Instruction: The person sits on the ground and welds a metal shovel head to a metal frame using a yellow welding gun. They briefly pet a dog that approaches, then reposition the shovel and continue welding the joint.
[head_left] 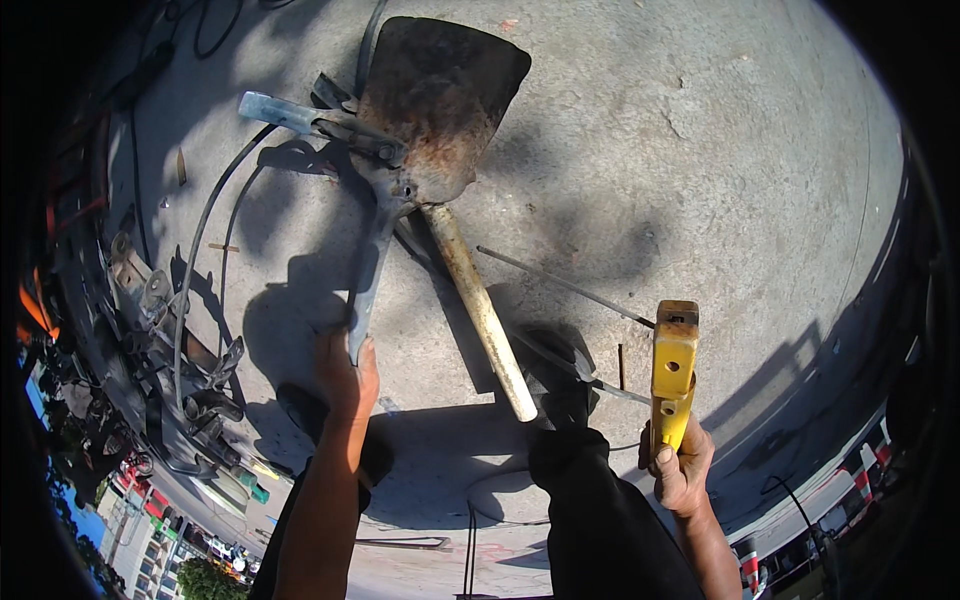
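Grey metal makes up the long-handled clamp (374, 265), which is set left of the centre of the scene, its hinged head at the far end and a bluish handle splayed out to the far left. Its near handle is held at the tip by the left hand (347, 380), whose fingers are closed around it. The head is laid over the base of a rusty shovel blade (440, 95); whether the metal is bitten by it cannot be told. From that base a worn, whitish shaft (483, 305) is slanted toward the near right, its end brought up just beside a dark trouser leg (600, 500).

To the right, a yellow metal piece (673, 370), boxy, pierced with holes and browned at its far end, is held upright by the right hand (683, 470), with the thumb pressed on its near part and the fingers wrapped around it. A thin grey rod (565, 284) is stretched from the middle of the scene to its left edge; whether they are joined cannot be told.

All this is surrounded by concrete ground (750, 180), patched with shadow. Farther left, a black cable (184, 300) is curved past a heap of metal parts (155, 290). At the near right edge, a red-and-white striped barrier (865, 472) is partly seen.
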